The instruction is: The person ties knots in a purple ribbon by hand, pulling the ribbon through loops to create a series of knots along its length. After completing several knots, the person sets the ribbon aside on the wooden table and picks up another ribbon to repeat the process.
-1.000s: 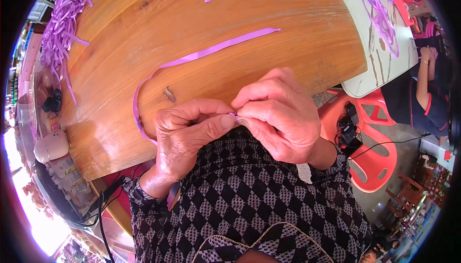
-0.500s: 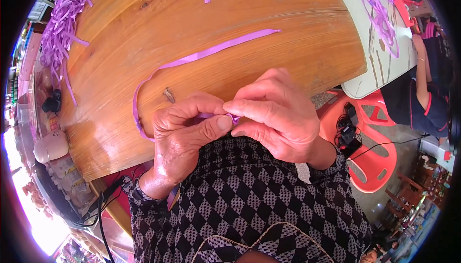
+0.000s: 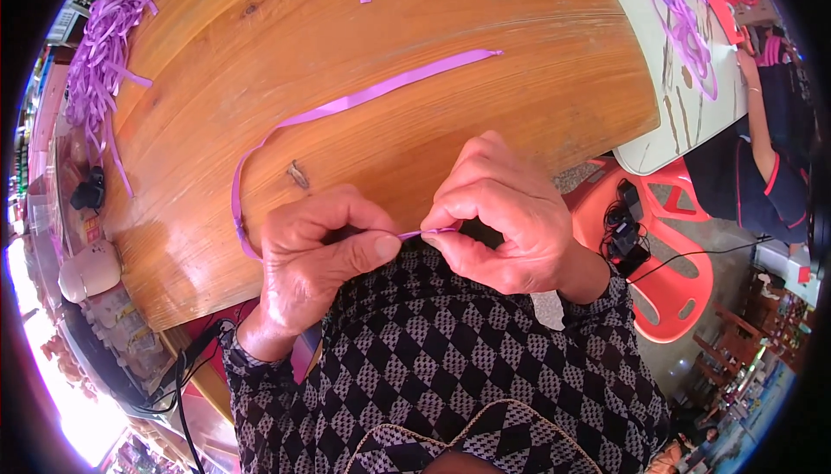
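A long purple ribbon (image 3: 346, 103) curves over the wooden table and runs round to my left hand. My left hand (image 3: 325, 245) pinches it between thumb and forefinger at the table's near edge. Opposite it, my right hand (image 3: 502, 219) grips the same ribbon in a pinch. A short, narrow, taut stretch of ribbon shows between the two sets of fingertips. The ribbon's far end lies flat on the table and comes to a small knotted tip. Whatever lies inside my closed fingers is hidden.
A heap of purple ribbons (image 3: 112, 50) hangs at the table's left edge. More ribbon lies on a white table (image 3: 645, 141) at the right. Black cables rest on a red plastic chair (image 3: 671, 279). Another person's arm (image 3: 757, 110) shows at far right.
My hands have drawn apart from nearly touching, pulling the ribbon between them straight and tight. My left hand has shifted slightly left, and the loose loop at my fingertips has gone.
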{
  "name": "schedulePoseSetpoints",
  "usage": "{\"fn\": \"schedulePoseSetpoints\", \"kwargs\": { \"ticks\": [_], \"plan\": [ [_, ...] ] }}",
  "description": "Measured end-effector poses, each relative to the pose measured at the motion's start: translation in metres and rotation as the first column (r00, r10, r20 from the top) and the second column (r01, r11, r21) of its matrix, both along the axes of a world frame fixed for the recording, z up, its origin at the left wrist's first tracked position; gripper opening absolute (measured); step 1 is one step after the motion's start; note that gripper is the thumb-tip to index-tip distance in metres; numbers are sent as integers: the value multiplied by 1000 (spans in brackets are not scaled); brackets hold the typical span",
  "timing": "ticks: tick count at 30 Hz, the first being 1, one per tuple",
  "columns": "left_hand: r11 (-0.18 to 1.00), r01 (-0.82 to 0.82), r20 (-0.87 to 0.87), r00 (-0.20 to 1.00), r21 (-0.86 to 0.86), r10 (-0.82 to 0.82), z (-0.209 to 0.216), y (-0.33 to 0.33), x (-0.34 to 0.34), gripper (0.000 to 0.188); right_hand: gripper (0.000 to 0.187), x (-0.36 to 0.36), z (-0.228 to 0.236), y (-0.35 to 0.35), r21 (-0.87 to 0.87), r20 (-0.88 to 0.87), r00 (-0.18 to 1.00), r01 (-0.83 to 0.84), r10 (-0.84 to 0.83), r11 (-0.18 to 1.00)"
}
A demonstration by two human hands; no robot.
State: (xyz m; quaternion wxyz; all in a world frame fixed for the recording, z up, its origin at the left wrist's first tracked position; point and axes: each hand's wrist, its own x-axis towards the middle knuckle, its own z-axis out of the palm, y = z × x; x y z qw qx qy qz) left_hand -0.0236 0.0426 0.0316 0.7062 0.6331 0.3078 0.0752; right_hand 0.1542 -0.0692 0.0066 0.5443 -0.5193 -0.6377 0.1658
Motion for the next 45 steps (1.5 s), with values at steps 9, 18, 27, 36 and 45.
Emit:
{"fn": "schedulePoseSetpoints", "kwargs": {
  "ticks": [9,18,27,36,45],
  "plan": [
    [948,54,65,995,314,-78,12,-7,16,18,27,-3,2,4,42,122,992,19,-24,999],
    [836,-190,-68,981,-515,181,-4,-7,17,20,25,1,9,-3,-44,52,998,33,-31,998],
    [876,-240,-97,971,-417,220,0,-13,22,17,18,3,7,-5,-51,56,996,74,-71,996],
    [883,-257,-88,966,-393,242,-3,-17,23,17,20,-4,-1,-2,10,53,992,112,-112,994],
    [968,-189,-16,982,-168,189,-7,-18,17,9,21,-1,-7,-5,-45,-9,994,108,-108,993]
  ]
}}
